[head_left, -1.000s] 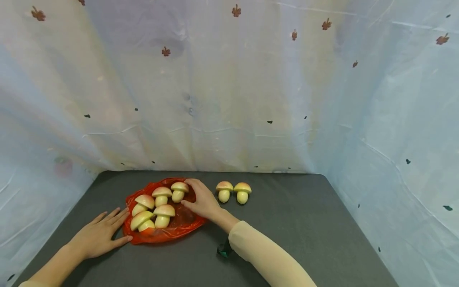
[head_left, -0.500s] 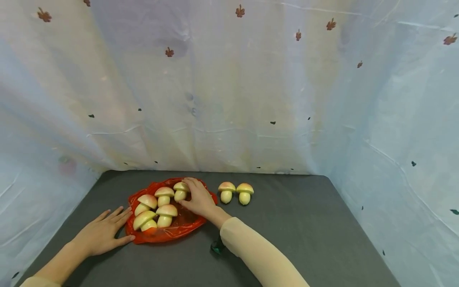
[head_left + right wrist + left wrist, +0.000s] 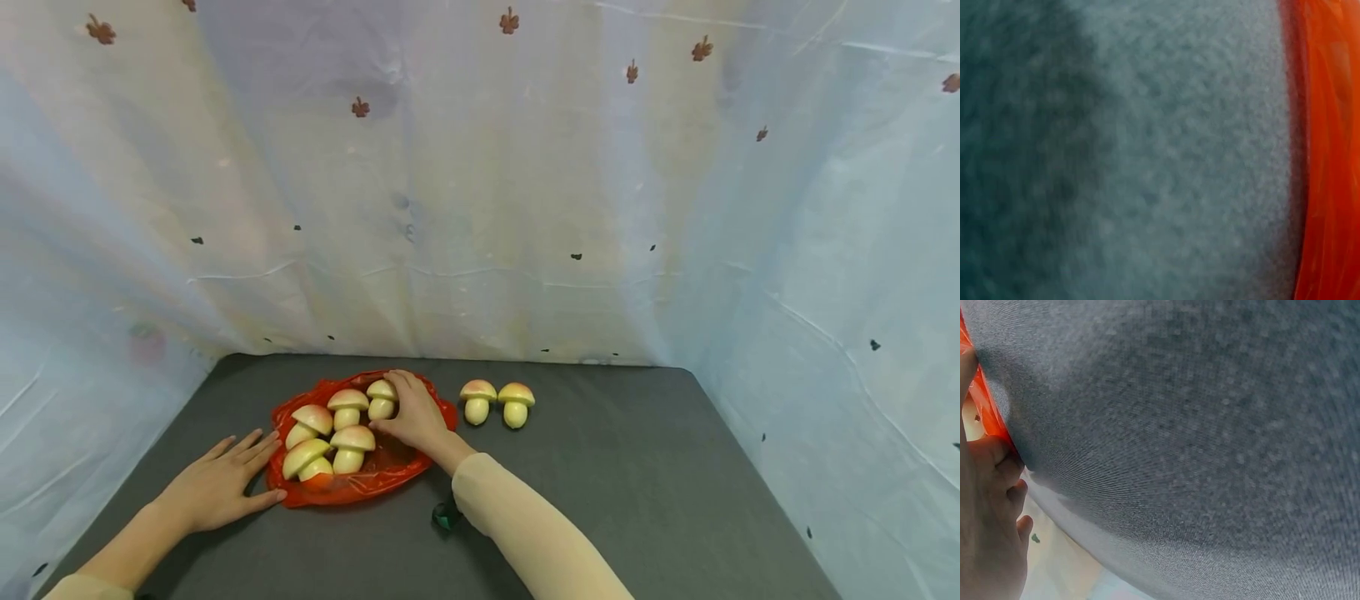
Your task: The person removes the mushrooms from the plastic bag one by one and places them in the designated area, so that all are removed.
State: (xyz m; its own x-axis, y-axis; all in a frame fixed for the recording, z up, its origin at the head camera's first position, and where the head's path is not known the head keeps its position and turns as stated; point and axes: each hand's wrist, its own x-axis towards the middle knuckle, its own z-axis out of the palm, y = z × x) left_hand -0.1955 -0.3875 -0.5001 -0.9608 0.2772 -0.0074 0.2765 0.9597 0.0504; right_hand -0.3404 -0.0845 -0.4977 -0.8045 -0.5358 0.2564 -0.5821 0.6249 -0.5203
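My right hand [image 3: 415,414] curls its fingers round the rearmost mushroom [image 3: 381,398] on the red bag [image 3: 360,487]. My left hand [image 3: 217,483] lies flat, fingers straight, touching the bag's left edge. Two mushrooms [image 3: 497,402] stand right of the bag on the grey table [image 3: 637,475], with draped cloth [image 3: 480,192] behind. Both wrist views are blurred close-ups.

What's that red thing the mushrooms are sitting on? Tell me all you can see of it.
The red bag looks like thin, glossy, crinkled plastic, spread flat in a rough oval on the grey table. Five mushrooms lie on it. The right hand rests over its far right part, touching one mushroom; the left hand lies flat on the table, its fingers at the bag's left edge.
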